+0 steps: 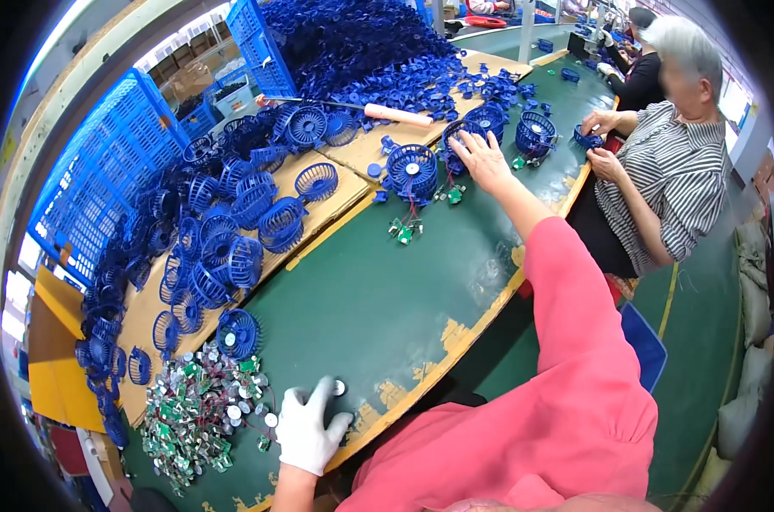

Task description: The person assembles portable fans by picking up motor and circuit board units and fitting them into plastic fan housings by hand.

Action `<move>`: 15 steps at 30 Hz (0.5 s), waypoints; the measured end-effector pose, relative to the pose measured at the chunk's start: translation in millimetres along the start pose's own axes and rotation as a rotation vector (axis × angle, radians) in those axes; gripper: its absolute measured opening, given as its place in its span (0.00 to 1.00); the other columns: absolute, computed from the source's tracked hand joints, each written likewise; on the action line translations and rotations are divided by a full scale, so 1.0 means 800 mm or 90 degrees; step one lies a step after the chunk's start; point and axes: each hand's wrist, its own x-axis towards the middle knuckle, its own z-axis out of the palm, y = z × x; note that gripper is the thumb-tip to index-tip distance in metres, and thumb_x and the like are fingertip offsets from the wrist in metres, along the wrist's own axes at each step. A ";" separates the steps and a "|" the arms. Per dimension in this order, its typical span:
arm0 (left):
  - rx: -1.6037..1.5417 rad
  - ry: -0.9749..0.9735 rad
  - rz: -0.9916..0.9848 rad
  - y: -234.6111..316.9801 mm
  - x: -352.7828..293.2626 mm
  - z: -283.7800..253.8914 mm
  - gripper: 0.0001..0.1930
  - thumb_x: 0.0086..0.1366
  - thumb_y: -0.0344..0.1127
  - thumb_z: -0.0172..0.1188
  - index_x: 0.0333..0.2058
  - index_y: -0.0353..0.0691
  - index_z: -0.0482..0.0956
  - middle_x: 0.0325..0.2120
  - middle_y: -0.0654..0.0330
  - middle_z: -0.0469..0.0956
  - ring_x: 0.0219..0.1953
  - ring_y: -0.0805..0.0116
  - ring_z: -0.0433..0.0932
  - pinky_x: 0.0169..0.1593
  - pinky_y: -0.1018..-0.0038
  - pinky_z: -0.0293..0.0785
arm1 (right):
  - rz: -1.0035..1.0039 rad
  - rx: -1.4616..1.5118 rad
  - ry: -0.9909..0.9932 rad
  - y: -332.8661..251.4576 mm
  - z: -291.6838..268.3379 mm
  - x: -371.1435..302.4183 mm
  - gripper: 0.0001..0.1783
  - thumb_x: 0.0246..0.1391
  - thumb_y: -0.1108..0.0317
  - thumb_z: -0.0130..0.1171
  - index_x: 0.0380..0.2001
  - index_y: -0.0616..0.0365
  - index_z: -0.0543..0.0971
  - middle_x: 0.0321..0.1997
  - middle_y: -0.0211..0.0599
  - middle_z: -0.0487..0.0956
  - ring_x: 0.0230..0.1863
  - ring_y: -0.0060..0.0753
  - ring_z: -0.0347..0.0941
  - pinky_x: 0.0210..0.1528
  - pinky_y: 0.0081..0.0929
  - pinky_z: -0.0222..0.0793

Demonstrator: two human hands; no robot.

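Note:
My left hand (310,433), in a white glove, hovers low over the green bench near the front edge, thumb and fingers apart. Just beyond its fingertips lies a small round motor with a white face (339,387). To its left is a heap of small motors with green circuit boards and wires (195,418). My bare right hand (487,164) reaches far forward, its fingers spread over a blue round fan housing (457,135), which they partly hide. Beside it stands another slatted blue fan housing (412,171) with wires and a green board (404,230) trailing.
Many blue slatted housings (259,200) lie on cardboard along the bench's far side, with a large blue parts pile (344,51) behind. Blue crates (105,171) stand at left. A co-worker in a striped shirt (660,171) handles a blue housing at right; another sits beyond.

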 end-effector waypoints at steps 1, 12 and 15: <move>-0.051 0.031 0.081 0.000 0.001 -0.001 0.27 0.45 0.43 0.68 0.47 0.48 0.76 0.39 0.49 0.72 0.40 0.50 0.73 0.43 0.60 0.69 | 0.004 -0.004 -0.001 -0.005 -0.004 -0.001 0.32 0.49 0.74 0.51 0.61 0.48 0.65 0.60 0.39 0.66 0.60 0.39 0.63 0.63 0.49 0.53; -0.080 0.062 0.135 -0.037 0.012 0.032 0.15 0.54 0.41 0.62 0.40 0.45 0.76 0.29 0.55 0.73 0.33 0.53 0.73 0.36 0.62 0.70 | -0.047 0.838 -0.228 -0.195 -0.167 0.035 0.26 0.52 0.66 0.61 0.54 0.63 0.71 0.44 0.41 0.78 0.43 0.34 0.75 0.48 0.28 0.71; -0.177 0.063 0.087 -0.049 -0.006 0.025 0.12 0.58 0.40 0.59 0.40 0.44 0.76 0.30 0.55 0.74 0.34 0.56 0.74 0.38 0.64 0.71 | -0.258 0.783 -0.150 -0.277 -0.171 0.067 0.23 0.52 0.66 0.60 0.51 0.63 0.73 0.44 0.43 0.78 0.43 0.34 0.76 0.47 0.29 0.71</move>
